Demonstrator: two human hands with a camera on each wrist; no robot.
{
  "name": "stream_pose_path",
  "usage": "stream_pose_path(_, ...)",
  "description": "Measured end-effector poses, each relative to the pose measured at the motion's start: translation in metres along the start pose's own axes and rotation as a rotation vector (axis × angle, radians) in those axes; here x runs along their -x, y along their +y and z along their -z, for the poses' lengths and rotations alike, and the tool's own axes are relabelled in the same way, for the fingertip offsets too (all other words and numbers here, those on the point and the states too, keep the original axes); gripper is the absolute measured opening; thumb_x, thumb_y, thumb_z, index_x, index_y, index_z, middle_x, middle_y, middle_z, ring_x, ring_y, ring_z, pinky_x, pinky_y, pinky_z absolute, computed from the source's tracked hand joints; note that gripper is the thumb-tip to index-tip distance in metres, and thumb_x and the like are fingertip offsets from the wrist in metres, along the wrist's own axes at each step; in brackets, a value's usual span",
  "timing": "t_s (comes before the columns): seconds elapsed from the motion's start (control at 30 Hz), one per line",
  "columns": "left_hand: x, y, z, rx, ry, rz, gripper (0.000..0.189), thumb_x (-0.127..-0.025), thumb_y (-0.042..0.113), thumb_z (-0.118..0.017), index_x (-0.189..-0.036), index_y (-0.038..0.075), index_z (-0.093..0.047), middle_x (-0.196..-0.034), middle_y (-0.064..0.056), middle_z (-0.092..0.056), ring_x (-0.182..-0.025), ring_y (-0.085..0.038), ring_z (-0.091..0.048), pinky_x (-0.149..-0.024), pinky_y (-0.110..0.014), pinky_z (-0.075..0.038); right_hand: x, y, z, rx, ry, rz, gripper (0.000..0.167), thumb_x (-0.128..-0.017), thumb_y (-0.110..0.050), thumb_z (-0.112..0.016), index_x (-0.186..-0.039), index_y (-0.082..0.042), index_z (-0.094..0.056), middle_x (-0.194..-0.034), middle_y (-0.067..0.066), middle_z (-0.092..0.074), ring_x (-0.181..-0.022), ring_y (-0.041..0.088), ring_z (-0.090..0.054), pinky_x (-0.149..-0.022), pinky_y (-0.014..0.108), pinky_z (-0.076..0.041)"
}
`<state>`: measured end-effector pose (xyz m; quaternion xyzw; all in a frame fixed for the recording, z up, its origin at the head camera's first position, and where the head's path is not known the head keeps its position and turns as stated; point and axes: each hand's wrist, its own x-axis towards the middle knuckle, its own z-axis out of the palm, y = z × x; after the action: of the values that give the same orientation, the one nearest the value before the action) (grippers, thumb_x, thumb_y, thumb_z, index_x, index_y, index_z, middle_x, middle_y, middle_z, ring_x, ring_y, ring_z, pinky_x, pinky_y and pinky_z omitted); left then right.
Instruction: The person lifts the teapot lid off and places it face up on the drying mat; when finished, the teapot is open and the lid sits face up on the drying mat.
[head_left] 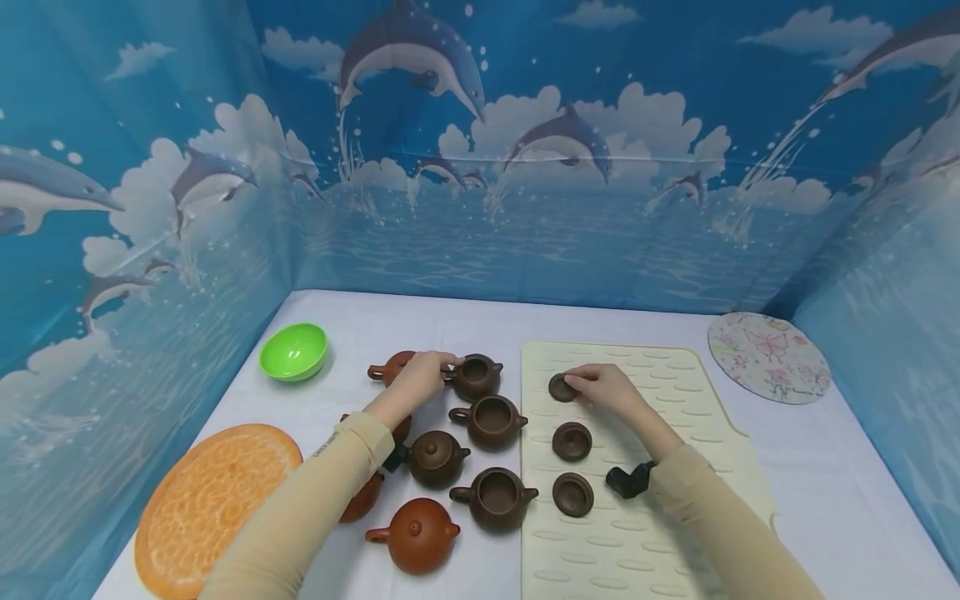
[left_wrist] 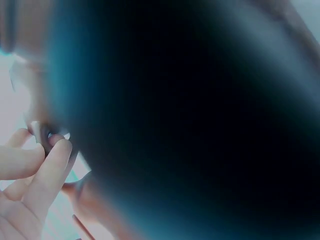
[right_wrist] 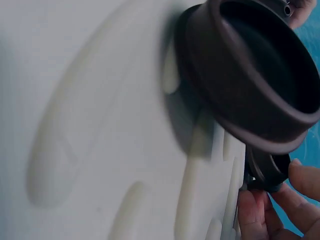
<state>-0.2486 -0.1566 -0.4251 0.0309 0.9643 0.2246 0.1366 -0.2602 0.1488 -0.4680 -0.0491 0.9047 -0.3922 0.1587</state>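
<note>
Left hand (head_left: 420, 382) pinches open-topped teapot (head_left: 477, 387) by handle (head_left: 448, 374); right hand (head_left: 609, 388) pinches brown lid (head_left: 559, 387) at cream mat (head_left: 555, 550).
Left of mat: two more brown teapots (head_left: 498, 438), interiors showing; green bowl (head_left: 293, 353) farther left.

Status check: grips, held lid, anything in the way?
Left grip holding far dark teapot. Right grip pinching far lid. Nothing between lid and teapot. Two other lids nearer, on mat.

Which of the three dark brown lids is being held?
The farthest lid from the head camera: the right hand pinches its edge, while the two nearer lids lie untouched on the cream mat.
</note>
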Motion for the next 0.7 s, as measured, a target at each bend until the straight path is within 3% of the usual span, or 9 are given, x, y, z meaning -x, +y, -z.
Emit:
stream_pose_path(0.23, 0.000, -0.001, -0.001, -0.009, 0.007, -0.007, 0.052, -0.093, -0.008, -0.054, -0.135, 0.020, -0.062, -0.127, -0.008, -0.067, -0.100, -0.019, -0.063, -0.070, -0.027, -0.046, 0.002, 0.000, 0.001, -0.020, -0.018, 0.000, 0.045, -0.101, -0.032, -0.056, -0.133, 0.000, -0.059, -0.128, 0.025, -0.062, -0.101, 0.028, -0.070, -0.080, 0.036, -0.056)
stream_pose_path(0.43, 0.005, -0.005, 0.000, -0.054, -0.031, -0.095, 0.046, -0.097, 0.004, -0.057, -0.141, 0.017, -0.055, -0.136, -0.012, -0.061, -0.102, -0.022, -0.060, -0.077, -0.032, -0.049, 0.006, -0.001, 0.004, -0.042, -0.041, -0.005, 0.045, -0.104, -0.029, -0.050, -0.137, 0.000, -0.055, -0.133, 0.026, -0.058, -0.110, 0.034, -0.067, -0.090, 0.041, -0.055)
stream_pose_path(0.57, 0.016, -0.006, 0.008, -0.050, -0.019, -0.170, 0.046, -0.099, 0.010, -0.057, -0.144, 0.013, -0.050, -0.140, -0.015, -0.056, -0.122, -0.029, -0.057, -0.098, -0.043, -0.050, 0.011, -0.007, 0.010, -0.009, -0.027, 0.030, 0.045, -0.104, -0.030, -0.047, -0.139, -0.002, -0.054, -0.136, 0.026, -0.056, -0.113, 0.037, -0.064, -0.094, 0.047, -0.052)
stream_pose_path(0.7, 0.038, -0.007, 0.022, -0.021, 0.039, -0.262, 0.041, -0.099, 0.012, -0.058, -0.140, 0.011, -0.055, -0.134, -0.014, -0.060, -0.119, -0.028, -0.060, -0.097, -0.044, -0.051, 0.018, -0.023, 0.015, 0.015, 0.011, 0.100, 0.043, -0.105, -0.029, -0.048, -0.139, -0.004, -0.054, -0.140, 0.023, -0.054, -0.124, 0.040, -0.055, -0.102, 0.053, -0.046)
